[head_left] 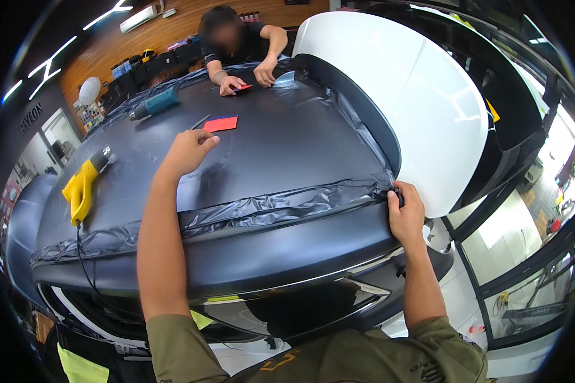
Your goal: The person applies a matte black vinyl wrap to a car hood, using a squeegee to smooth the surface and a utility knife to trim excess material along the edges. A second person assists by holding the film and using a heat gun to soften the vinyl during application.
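Observation:
Satin dark film point(268, 147) covers the car roof, with its loose, wrinkled edge point(287, 204) running along the near side. At the right end of that edge, my right hand point(407, 214) pinches the bunched film beside the white panel. My left hand point(190, 153) hovers over the roof with its fingers curled closed. Just beyond its knuckles shows a slim grey pointed tool point(201, 121); whether the hand grips it cannot be told. A red squeegee with a blue edge point(221, 123) lies close to that hand.
A yellow heat gun point(80, 190) with a trailing cord lies at the left. Farther back rests a teal heat gun point(156, 104). Across the roof, another person point(233, 38) has one hand on a red squeegee, the other near a bluish sheet point(286, 79). A raised white panel point(396, 96) stands right.

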The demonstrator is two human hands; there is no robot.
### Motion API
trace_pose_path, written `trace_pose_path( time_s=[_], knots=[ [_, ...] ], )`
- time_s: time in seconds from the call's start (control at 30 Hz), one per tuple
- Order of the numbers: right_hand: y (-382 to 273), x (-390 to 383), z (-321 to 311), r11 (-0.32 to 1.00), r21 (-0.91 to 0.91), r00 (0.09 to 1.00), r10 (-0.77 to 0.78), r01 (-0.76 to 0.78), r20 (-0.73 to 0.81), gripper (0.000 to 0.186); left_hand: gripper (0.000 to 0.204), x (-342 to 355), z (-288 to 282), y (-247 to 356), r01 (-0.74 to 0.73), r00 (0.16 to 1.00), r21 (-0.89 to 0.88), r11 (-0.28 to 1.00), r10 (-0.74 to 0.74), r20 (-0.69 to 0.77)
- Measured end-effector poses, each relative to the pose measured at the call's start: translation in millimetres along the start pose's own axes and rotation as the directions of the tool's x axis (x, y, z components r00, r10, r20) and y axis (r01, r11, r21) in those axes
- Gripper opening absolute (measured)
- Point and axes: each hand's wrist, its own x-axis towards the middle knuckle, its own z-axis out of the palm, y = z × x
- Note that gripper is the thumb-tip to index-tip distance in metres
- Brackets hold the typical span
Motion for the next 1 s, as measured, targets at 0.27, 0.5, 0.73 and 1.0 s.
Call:
trace_pose_path(
  time_s=[0.27,0.5,0.73,1.0],
  knots=[
    [1.2,-0.7,-0.3,1.000,0.007,1.000,0.002,-0.002,-0.009,0.020,0.040,-3.4,-5.8,-0.2,0.039,0.999,-0.045,0.998,-0.039,-0.003],
    [5.6,-0.8,1.3,1.000,0.014,1.000,0.006,-0.006,-0.024,0.021,0.041,1.9,-0.4,-13.7,-0.062,0.997,-0.010,0.998,0.062,-0.044],
    [2.7,0.1,2.9,1.000,0.021,1.000,0.010,-0.010,-0.025,0.019,0.039,-0.4,-1.4,-11.4,-0.039,0.999,-0.016,0.999,0.039,-0.037],
    [1.7,-0.3,3.0,1.000,0.018,1.000,0.006,-0.006,-0.025,0.018,0.041,-3.4,-5.0,-2.2,0.021,1.000,0.001,1.000,-0.021,0.015]
  ],
)
